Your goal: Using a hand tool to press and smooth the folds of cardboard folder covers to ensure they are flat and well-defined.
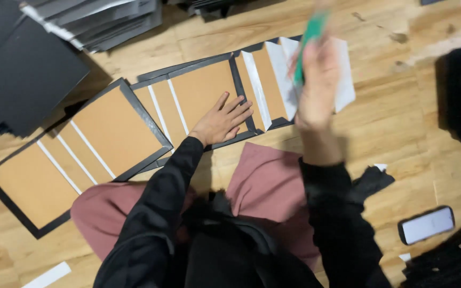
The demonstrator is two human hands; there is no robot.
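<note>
Down on the wooden floor (401, 117), in the only view you have, the one from your head, your left hand (222, 120) lies flat and open, fingers spread, pressing on the brown cardboard panel (201, 88) of a black-edged board. That board stretches from near your knees up toward the right, its brown panels split by white strips (158, 112) and black borders. Your right hand (316, 80) is raised above the far end of the same board and is blurred with motion; it is closed around a green tool (309, 40), which sticks up out of your fist. What kind of tool it is cannot be told from the blur. Just behind that hand, a white sheet (343, 74) lies over the board's right end.

A second board (108, 128) of the same make lies to your left, overlapping the first one's corner and running down toward the lower left. Beyond it sits a stack of black sheets (22, 69), and a pile of grey and black boards (97, 18) lies at the top. Your legs, in dusty pink trousers (268, 186), are folded under you, and both arms wear black sleeves. A phone (427, 224) with a pale screen lies on the floor to your right, near a scrap of black cloth (372, 181).
</note>
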